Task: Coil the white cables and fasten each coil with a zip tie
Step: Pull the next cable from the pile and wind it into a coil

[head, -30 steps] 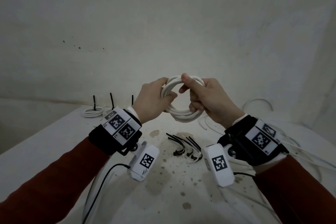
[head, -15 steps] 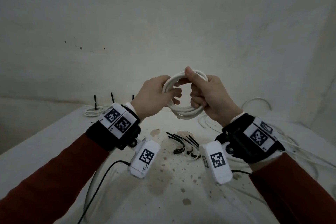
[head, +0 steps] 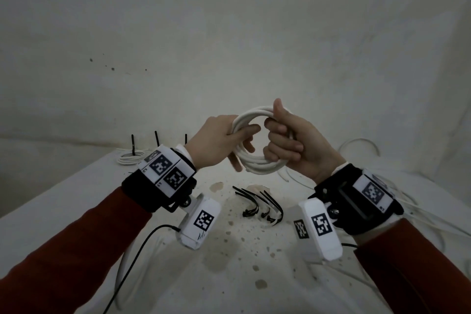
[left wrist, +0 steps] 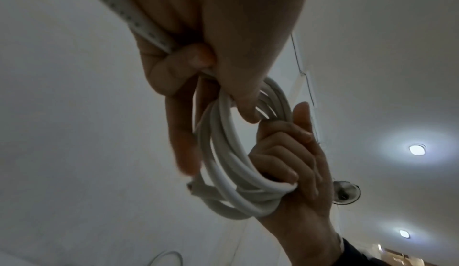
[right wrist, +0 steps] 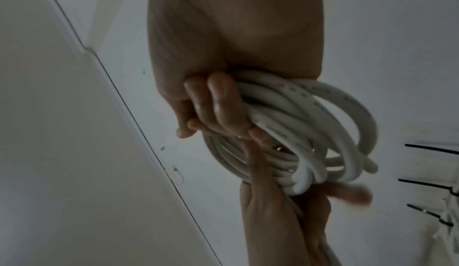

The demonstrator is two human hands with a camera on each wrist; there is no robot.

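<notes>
Right hand [right wrist: 233, 40] fingers [right wrist: 218, 101] curled round white cable coil [right wrist: 310, 128] — left hand [right wrist: 273, 211] gripping from below — black zip ties [right wrist: 432, 149] beyond.

Both grips hide parts of the white cable coil [head: 257, 168].

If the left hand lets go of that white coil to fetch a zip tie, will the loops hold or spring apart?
Probably springs looser: the white coil has no tie on it, and its loops already splay unevenly in the right wrist view. The cable looks fairly stiff, holding round curves. The right hand, wrapped round all the strands, likely contains it while the left hand reaches the zip ties.
</notes>
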